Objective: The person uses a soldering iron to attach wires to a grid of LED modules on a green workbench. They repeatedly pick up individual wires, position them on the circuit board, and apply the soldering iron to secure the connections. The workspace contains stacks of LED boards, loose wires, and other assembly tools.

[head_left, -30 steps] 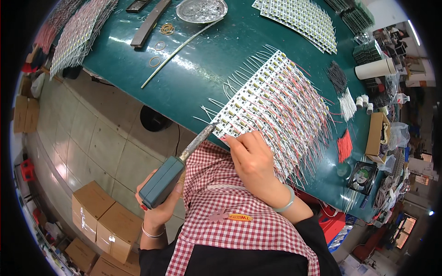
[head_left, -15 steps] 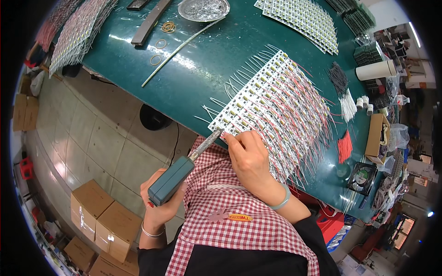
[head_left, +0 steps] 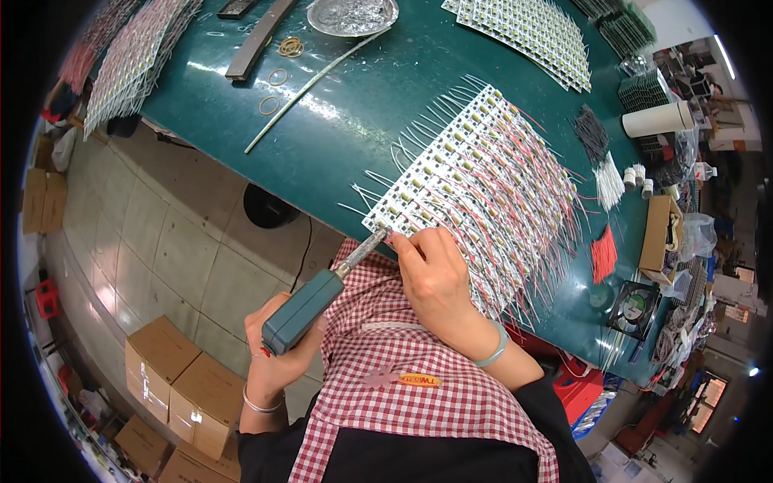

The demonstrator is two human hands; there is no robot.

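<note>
My left hand (head_left: 278,354) is wrapped around the handle of a dark green soldering gun (head_left: 302,312). Its metal barrel slants up to the near left corner of a panel of small white circuit boards (head_left: 412,183). Closed in a pinch beside that tip, my right hand (head_left: 435,270) rests over the panel's near edge; what its fingertips hold is too small to make out. Rows of red and white wires (head_left: 515,209) cover much of the panel, and pale wire ends (head_left: 415,137) stick out along its far left edge.
On the green table (head_left: 209,129) lie a metal dish (head_left: 353,16), a thin pale rod (head_left: 318,90), rubber bands (head_left: 290,47) and a dark bar (head_left: 262,39). More board panels (head_left: 523,40) lie at the back. Black (head_left: 592,135), white and red wire bundles (head_left: 603,256) and a small fan (head_left: 634,310) are at right.
The soldering gun has tilted slightly, its rear end shifting a little with my left hand. My right hand stays pinched at the same corner of the panel.
</note>
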